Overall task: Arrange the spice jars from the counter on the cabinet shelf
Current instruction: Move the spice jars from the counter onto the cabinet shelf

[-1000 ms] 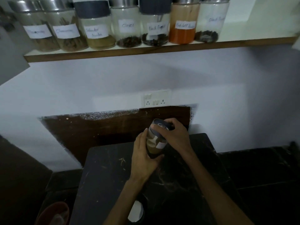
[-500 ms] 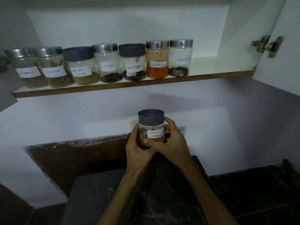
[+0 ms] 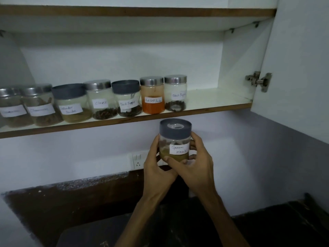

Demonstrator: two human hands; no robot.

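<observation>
Head view. A clear, round glass jar labelled "Garam Masala" [image 3: 175, 142] is held upright at the centre of the frame, just below the front edge of the cabinet shelf [image 3: 213, 98]. The jar is capped by a matte dark-grey lid with a pale round patch on top; a white handwritten label is fixed to its front, and a yellowish-brown powder fills the lower part. The left hand [image 3: 156, 168] is wrapped around the jar's left side and base; the right hand [image 3: 197, 166] is closed on the right side, with the thumb laid across the lower front. The jar's base is hidden by the fingers.

The shelf is a white laminated board with a brown wood-grain edge. Seven jars are lined along it from the left edge to the centre, most touching their neighbours: the cinnamon jar [image 3: 41, 106], the coriander jar [image 3: 71, 103], the cloves jar [image 3: 100, 99], a black pepper jar [image 3: 127, 98], the red chilli jar [image 3: 152, 95] with orange powder, and a second black pepper jar [image 3: 175, 92]. Lids are brushed metal or grey plastic. The leftmost jar [image 3: 11, 106] is cut off by the frame and its label is too blurred to read.

A metal hinge [image 3: 259, 81] is mounted on the open white door at the right. A white wall socket [image 3: 137, 160] is partly hidden behind the left hand. The dark counter [image 3: 276, 229] at the bottom is dim and hard to make out.
</observation>
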